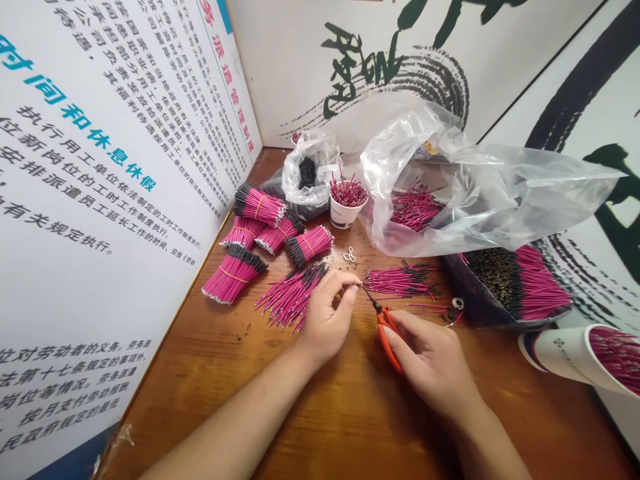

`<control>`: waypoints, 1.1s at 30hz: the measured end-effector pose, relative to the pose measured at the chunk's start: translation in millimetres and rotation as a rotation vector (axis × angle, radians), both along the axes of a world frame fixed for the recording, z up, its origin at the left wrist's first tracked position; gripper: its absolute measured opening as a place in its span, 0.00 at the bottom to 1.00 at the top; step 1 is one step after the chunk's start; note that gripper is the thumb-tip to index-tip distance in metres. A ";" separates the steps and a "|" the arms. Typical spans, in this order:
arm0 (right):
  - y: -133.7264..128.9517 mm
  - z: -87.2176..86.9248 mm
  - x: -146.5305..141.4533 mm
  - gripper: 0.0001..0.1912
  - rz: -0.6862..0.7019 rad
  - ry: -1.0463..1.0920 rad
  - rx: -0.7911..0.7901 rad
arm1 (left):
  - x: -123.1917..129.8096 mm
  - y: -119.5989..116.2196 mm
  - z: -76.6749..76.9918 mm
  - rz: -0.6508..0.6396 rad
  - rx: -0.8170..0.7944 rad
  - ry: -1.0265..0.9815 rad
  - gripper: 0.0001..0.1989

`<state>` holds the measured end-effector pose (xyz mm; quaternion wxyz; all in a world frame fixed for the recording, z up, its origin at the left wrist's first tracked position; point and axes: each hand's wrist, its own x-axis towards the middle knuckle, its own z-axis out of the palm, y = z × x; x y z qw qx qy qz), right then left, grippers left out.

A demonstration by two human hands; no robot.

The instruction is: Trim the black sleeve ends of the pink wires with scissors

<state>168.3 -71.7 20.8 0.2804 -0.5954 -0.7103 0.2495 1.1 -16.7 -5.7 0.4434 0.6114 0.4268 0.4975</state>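
My left hand (325, 317) pinches a thin wire end between thumb and forefinger, just above a loose pile of pink wires with black ends (293, 297). My right hand (430, 360) is shut on orange-handled snips (386, 333), whose small metal tips (367, 297) reach up to my left fingertips. Another loose spread of pink wires (397, 281) lies just beyond the snips. Several bundles of pink wires bound with rubber bands (257, 230) lie farther back on the wooden table (320, 407).
Printed boards with Chinese text (110, 167) rise at the left, and a brush-lettered board (400, 53) stands behind. Clear plastic bags (450, 173) hold more wires. A paper cup of wires (345, 203) stands near them, and a tipped cup (575, 353) lies at the right.
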 end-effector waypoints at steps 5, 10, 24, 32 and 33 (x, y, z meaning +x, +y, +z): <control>0.4 0.1 1.4 0.13 0.010 -0.027 0.004 | -0.4 0.5 1.1 -0.007 -0.024 -0.012 0.07; 0.0 -0.9 2.9 0.11 -0.014 -0.014 0.005 | -0.7 0.4 1.2 0.003 -0.023 0.000 0.07; 0.1 0.0 0.7 0.11 0.004 0.006 -0.051 | -1.3 0.5 1.0 -0.005 -0.012 0.007 0.07; -0.6 0.8 3.2 0.13 0.043 -0.004 -0.063 | -1.4 0.7 1.8 -0.012 -0.005 -0.005 0.08; -0.6 0.8 3.3 0.13 0.046 -0.009 -0.061 | -1.3 0.9 2.0 -0.012 -0.009 -0.005 0.08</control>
